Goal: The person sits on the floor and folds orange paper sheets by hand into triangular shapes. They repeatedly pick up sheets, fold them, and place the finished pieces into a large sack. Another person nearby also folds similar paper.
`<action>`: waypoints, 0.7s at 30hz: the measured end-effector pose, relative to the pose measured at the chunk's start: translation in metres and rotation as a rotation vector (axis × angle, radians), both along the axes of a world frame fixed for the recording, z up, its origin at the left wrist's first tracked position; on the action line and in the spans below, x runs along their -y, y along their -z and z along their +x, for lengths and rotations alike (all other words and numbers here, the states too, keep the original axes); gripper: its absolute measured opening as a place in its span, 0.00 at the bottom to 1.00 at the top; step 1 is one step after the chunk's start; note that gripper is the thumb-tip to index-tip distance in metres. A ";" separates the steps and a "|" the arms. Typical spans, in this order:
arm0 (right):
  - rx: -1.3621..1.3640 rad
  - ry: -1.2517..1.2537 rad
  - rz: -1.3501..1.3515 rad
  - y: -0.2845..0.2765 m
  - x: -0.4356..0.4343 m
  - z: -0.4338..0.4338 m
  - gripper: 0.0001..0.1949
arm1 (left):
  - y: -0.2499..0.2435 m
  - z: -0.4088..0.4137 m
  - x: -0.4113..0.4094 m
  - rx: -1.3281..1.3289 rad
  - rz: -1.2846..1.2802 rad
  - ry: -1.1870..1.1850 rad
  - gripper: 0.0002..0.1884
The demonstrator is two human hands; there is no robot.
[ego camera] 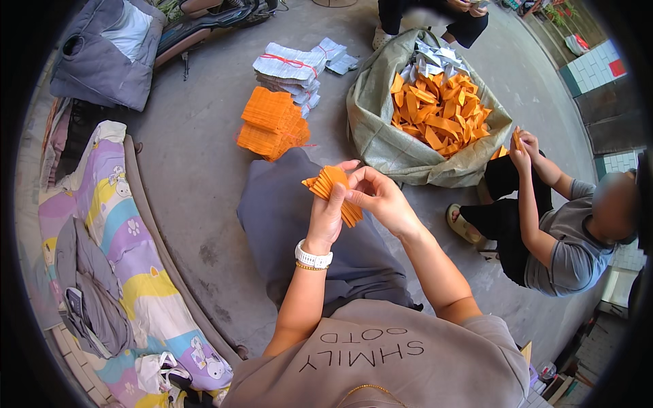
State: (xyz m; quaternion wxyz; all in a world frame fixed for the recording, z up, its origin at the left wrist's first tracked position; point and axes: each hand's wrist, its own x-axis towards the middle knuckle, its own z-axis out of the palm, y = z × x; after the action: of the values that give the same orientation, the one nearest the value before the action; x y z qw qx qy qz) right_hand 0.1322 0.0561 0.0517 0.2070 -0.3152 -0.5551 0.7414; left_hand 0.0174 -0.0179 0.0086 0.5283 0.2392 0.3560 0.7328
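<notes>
My left hand [329, 209] grips a fanned stack of orange paper slips [329, 182] above my lap, its thumb pressed across the front. At the stack's right side, my right hand [380, 199] has thumb and forefinger brought together at the paper's edge. Whether those fingertips pinch a single slip is too small to tell. Beyond my knees lie bundles of orange paper [270, 122] and, behind them, bundles of silvery-white paper [293, 66] tied with red string. Ahead to the right, a woven sack [375, 127] with its mouth rolled open holds many folded orange pieces [438, 112] and silver pieces [438, 58].
A seated person [561, 229] on the right handles an orange piece. Another person's legs [393, 18] show behind the sack. Along the left runs a couch with a patterned cover [137, 265]. A scooter [204, 25] with a grey padded cover [109, 56] stands at upper left.
</notes>
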 end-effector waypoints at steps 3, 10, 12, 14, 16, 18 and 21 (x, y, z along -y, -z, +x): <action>-0.049 0.036 -0.025 -0.007 0.001 -0.005 0.06 | -0.003 0.000 0.000 0.020 -0.003 0.019 0.35; -0.080 0.077 -0.104 -0.002 -0.001 0.000 0.06 | 0.005 0.000 0.000 0.101 -0.097 -0.061 0.32; -0.155 0.155 -0.151 -0.011 -0.002 -0.001 0.05 | -0.003 -0.001 -0.002 0.189 -0.156 -0.091 0.25; -0.208 0.222 -0.171 -0.016 -0.005 0.000 0.04 | 0.003 -0.003 -0.002 0.227 -0.316 -0.195 0.21; -0.167 0.263 -0.104 -0.011 -0.006 0.002 0.05 | 0.010 -0.009 0.000 0.212 -0.323 -0.294 0.14; -0.085 0.271 0.026 -0.005 -0.007 0.003 0.06 | 0.005 -0.009 0.006 0.091 -0.285 -0.280 0.13; -0.058 0.191 0.018 -0.003 -0.006 0.002 0.06 | -0.009 -0.009 0.008 -0.066 -0.182 -0.196 0.13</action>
State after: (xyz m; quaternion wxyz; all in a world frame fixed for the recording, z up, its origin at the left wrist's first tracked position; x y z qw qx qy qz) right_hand 0.1341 0.0620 0.0548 0.2956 -0.3434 -0.5231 0.7219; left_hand 0.0085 -0.0259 0.0180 0.4615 0.1784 0.4599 0.7373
